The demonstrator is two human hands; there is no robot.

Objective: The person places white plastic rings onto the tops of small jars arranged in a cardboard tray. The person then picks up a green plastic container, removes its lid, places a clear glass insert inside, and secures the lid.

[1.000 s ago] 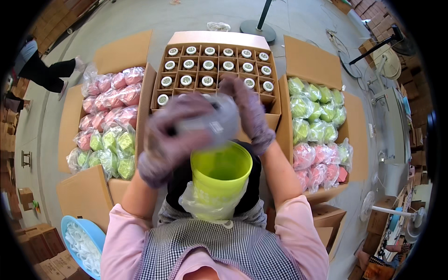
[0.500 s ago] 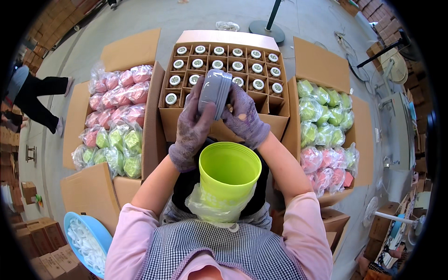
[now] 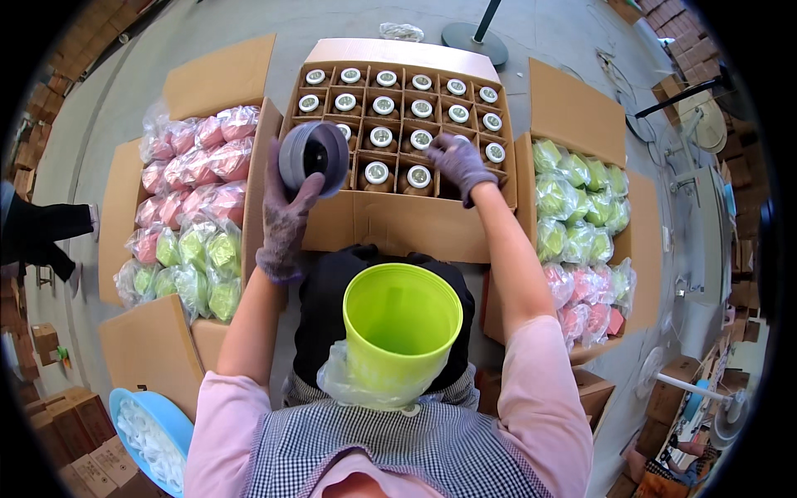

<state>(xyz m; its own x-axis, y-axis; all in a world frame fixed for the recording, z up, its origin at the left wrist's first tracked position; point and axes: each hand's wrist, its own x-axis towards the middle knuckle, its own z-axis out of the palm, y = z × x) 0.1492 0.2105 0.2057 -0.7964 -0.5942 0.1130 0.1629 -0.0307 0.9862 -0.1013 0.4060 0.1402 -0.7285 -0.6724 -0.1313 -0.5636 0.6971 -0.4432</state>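
Note:
My left hand [image 3: 286, 203], in a purple-grey knit glove, is closed round a grey ribbed plastic cup [image 3: 342, 158]. The cup is tipped so its round mouth and dark inside show. Over the right part of a divided carton [image 3: 390, 217] is my right hand [image 3: 463, 164], gloved alike, with fingers stretched out and seemingly empty. Its fingertips are beside a bottle's white-rimmed cap [image 3: 421, 139]; contact cannot be made out. Several capped bottles stand in the carton's cells. A lime-green plastic pot [image 3: 403, 332] sits upright in my lap, mouth up, with clear plastic bag film [image 3: 336, 378] round its lower part.
On the left an open carton [image 3: 261, 178] holds pink and green bagged pieces; another carton [image 3: 521, 195] on the right holds similar ones. A blue basin [image 3: 178, 415] of white pieces stands at lower left. A post base [image 3: 475, 41] is beyond the carton. Another person's dark-trousered legs [image 3: 50, 232] show far left.
The grey cup went from both hands to my left hand alone, moving left and turning its mouth into view. My right hand let go and moved right, over the bottles.

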